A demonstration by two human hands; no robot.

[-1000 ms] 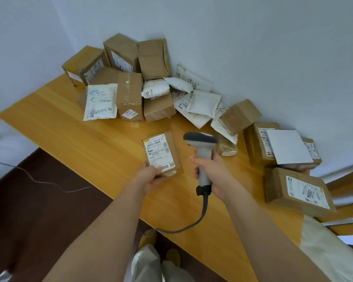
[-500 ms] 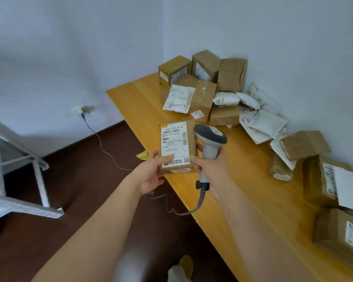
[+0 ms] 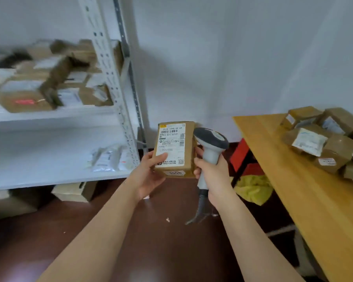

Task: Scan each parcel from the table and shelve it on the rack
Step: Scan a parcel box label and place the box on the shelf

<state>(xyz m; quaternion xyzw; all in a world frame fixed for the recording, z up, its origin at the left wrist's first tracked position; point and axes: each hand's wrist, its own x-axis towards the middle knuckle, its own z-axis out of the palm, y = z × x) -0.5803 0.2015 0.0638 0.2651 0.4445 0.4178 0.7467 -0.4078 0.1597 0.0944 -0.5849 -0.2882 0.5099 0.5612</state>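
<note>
Head view
Left hand: the left hand (image 3: 151, 174) is gripping the small brown cardboard parcel (image 3: 174, 148) from below and from its left side, thumb lying across the white shipping label (image 3: 171, 143), fingers curling underneath.
Parcel position: the parcel is being held upright in the air above the dark brown floor (image 3: 151, 231), between the white metal rack (image 3: 114, 82) and the light wooden table (image 3: 293, 180), label facing the camera.
Right hand: the right hand (image 3: 214, 176) is wrapping fully round the grey handle of the grey handheld barcode scanner (image 3: 210, 147); the scanner head is sitting just beside the parcel's right edge.
Cable: the scanner's dark cable (image 3: 200, 210) is hanging below the right hand.
Rack: blurred cardboard boxes (image 3: 29, 94) are lying on the upper shelf; white flat packets (image 3: 108, 157) are lying on the lower shelf.
Table: a pile of brown boxes and white mailers (image 3: 322, 139) is sitting at its far end.
Under the table: a crumpled yellow bag (image 3: 253, 190) is lying on the floor.
</note>
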